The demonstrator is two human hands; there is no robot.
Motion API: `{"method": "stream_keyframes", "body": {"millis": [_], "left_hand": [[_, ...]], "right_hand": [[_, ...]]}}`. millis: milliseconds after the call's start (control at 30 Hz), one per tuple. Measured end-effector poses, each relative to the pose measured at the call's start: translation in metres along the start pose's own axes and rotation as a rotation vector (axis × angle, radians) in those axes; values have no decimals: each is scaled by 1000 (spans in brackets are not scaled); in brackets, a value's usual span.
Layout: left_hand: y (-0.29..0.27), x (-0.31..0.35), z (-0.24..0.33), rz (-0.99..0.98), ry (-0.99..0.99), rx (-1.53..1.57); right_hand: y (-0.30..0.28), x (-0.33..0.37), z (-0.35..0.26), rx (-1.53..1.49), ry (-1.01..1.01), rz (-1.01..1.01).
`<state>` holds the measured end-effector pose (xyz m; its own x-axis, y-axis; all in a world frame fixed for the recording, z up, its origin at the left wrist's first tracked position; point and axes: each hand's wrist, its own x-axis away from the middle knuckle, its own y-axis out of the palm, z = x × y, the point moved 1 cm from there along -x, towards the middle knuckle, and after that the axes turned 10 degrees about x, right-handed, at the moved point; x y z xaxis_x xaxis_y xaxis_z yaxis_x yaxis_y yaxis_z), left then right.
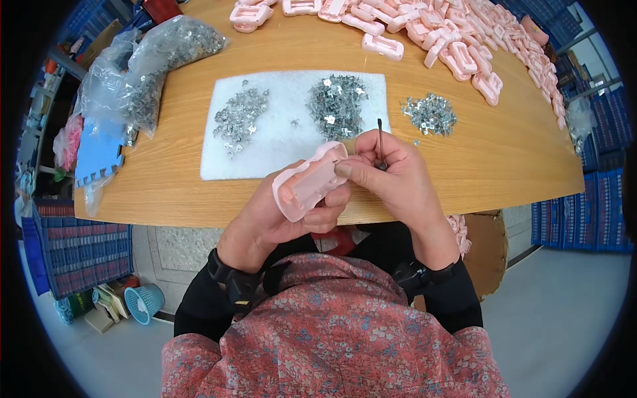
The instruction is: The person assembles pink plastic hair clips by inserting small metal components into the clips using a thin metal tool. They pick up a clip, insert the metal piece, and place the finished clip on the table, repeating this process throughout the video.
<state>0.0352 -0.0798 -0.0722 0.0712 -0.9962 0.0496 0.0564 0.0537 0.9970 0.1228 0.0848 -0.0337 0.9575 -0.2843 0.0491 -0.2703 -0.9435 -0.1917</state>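
Observation:
My left hand (pixel 265 212) is closed around a pale pink plastic shell (pixel 308 189), tilted with its hollow side up and its far end to the right. My right hand (pixel 398 176) meets the shell's far right end with thumb and forefinger pinched together. A tiny part may be in that pinch, but it is too small to make out. A slim dark tool (pixel 380 142), like a small screwdriver, is tucked in the right fingers and points away from me. Beyond the hands, a white foam mat (pixel 282 156) bears a loose pile of small metal clips (pixel 240 119) and a denser metal pile (pixel 337 106).
Another metal heap (pixel 430 114) lies right of the mat on the wooden table (pixel 504 159). Many pink shells (pixel 458 56) cover the far right. Clear bags of metal parts (pixel 142 73) and a blue foam piece (pixel 98 149) lie at left. A blue basket (pixel 144 302) stands below.

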Motion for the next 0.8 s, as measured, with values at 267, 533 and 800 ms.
{"method": "stream_keyframes", "body": {"millis": [267, 533, 800], "left_hand": [[-3, -6, -2, -11, -3, 52], [2, -8, -5, 38, 55, 36], [45, -25, -21, 451, 343, -379]], "right_hand": [[-2, -4, -1, -42, 92, -24], [0, 2, 8, 83, -13, 106], [4, 35, -13, 523, -432, 321]]}}
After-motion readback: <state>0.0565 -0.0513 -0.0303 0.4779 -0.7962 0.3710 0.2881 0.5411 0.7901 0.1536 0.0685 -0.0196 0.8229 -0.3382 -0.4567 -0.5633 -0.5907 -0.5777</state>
